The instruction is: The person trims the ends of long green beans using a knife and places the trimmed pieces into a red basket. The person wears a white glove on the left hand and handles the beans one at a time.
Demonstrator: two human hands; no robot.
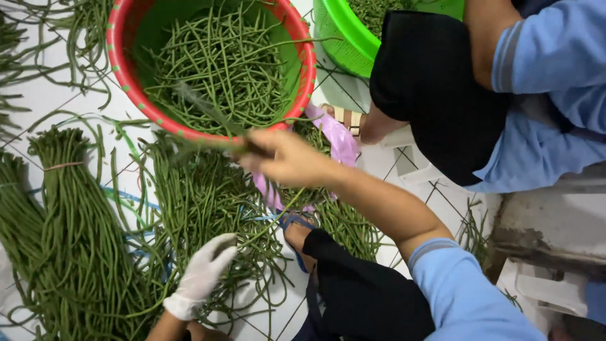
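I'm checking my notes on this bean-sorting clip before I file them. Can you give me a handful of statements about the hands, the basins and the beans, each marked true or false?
1. The left hand wears a white glove. True.
2. The right hand is gloved too. False: it is bare, and grips a blurred bunch of long beans.
3. The red-rimmed basin holds cut green beans. True.
4. The right hand is over the green basket. False: it is at the near rim of the red-rimmed basin.
5. A tied bundle of long beans lies on the tiled floor at the left. True.
6. The gloved hand rests inside the red-rimmed basin. False: it is on loose beans on the floor.
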